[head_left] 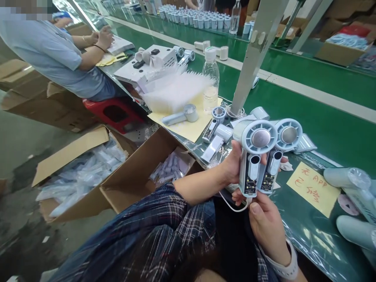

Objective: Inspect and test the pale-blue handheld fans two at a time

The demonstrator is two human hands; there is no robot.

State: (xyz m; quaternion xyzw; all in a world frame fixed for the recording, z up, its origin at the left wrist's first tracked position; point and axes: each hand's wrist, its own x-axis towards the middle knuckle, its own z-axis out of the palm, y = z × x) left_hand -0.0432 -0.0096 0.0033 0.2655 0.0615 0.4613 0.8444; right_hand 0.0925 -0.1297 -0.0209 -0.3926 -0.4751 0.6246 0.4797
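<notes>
Two light-blue handheld fans, a nearer fan (250,168) and a farther fan (272,166), stand side by side above the table edge. Their handle fronts are off, baring dark circuit boards. My left hand (232,166) is wrapped round both handles, its thumb at the near side and its fingers mostly hidden behind. At the base of the nearer fan, my right hand (266,219) pinches the plug of a white cable (232,207), which meets the handle's bottom end. Whether the plug is fully seated cannot be made out. Beyond my left hand lie more fans, including an opened fan (212,127).
A metal post (255,55) rises behind the fans. Left of it stand a plastic bottle (210,84) and a stack of white sheets (176,88). A handwritten yellow note (313,188) lies right. Cardboard boxes (129,184) flank my legs; a co-worker (58,58) sits at left.
</notes>
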